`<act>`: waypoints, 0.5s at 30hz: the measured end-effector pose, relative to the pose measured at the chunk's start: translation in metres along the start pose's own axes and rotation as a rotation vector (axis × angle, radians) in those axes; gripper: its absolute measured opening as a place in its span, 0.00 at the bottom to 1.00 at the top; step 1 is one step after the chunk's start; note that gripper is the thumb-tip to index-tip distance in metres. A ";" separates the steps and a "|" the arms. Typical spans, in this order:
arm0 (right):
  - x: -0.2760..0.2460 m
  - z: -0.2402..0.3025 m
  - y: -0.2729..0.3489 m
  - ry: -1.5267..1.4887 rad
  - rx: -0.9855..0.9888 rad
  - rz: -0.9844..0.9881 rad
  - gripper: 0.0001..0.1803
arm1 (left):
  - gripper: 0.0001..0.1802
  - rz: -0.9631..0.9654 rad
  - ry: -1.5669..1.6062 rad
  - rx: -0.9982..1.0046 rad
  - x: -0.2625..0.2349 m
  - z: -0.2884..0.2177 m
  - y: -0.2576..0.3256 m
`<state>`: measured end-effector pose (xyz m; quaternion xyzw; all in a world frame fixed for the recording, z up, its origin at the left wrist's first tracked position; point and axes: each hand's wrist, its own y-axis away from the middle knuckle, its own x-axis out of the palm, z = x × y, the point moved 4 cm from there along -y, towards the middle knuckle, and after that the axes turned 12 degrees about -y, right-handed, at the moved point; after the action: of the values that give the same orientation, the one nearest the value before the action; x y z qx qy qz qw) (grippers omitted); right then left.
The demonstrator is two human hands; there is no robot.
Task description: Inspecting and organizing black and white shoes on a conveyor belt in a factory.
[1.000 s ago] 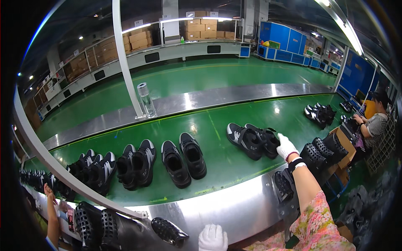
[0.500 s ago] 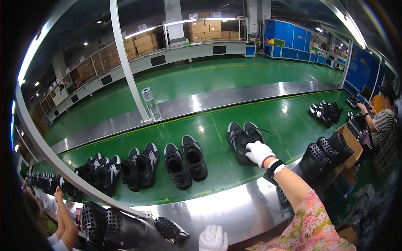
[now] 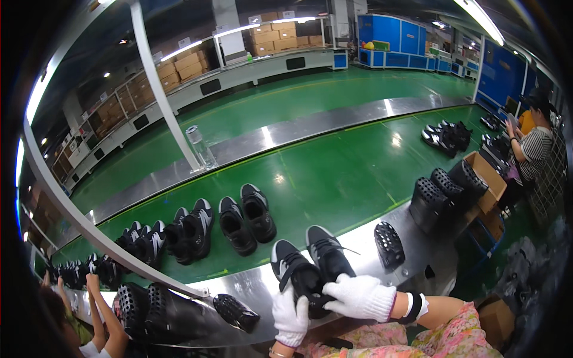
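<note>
Directly in front of me, a pair of black and grey sneakers straddles the metal edge, toes pointing away. My left hand (image 3: 290, 316), in a white knit glove, is closed at the heel of the left sneaker (image 3: 292, 259). My right hand (image 3: 361, 297), gloved too, grips at the heels, its fingertips between the two shoes beside the right sneaker (image 3: 328, 252). A loose lace end sticks out to the right. Some of the fingers are hidden behind the shoes. On the metal ledge lie a black perforated shoe-shaped piece (image 3: 389, 244) and a similar one (image 3: 237, 312) further left.
Several sneaker pairs (image 3: 246, 219) line the green belt (image 3: 334, 179) to the left. Black perforated pieces stand in holders (image 3: 427, 206) at right, beside a cardboard box (image 3: 486, 179). A clear bottle (image 3: 201, 147) stands by a post. Co-workers are at far right and lower left.
The sneaker pair has come from the belt toward me to the metal edge with my right hand. My left hand has moved up to it. A perforated piece on the right ledge is now uncovered.
</note>
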<state>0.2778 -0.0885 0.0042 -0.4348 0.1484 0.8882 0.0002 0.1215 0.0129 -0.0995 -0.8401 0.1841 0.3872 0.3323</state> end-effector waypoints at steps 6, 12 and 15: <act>-0.020 -0.053 0.046 -0.201 -0.185 -0.380 0.16 | 0.18 -0.123 0.098 -0.027 0.005 0.000 -0.004; -0.072 -0.136 0.098 0.020 0.257 -0.712 0.23 | 0.11 -0.357 0.025 0.067 -0.048 -0.031 -0.002; -0.054 -0.154 0.090 0.264 0.147 -0.666 0.32 | 0.13 -0.230 0.002 0.421 -0.050 -0.084 -0.016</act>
<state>0.4188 -0.2080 -0.0191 -0.5691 0.0610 0.7625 0.3017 0.1435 -0.0322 -0.0144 -0.7681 0.1642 0.2992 0.5418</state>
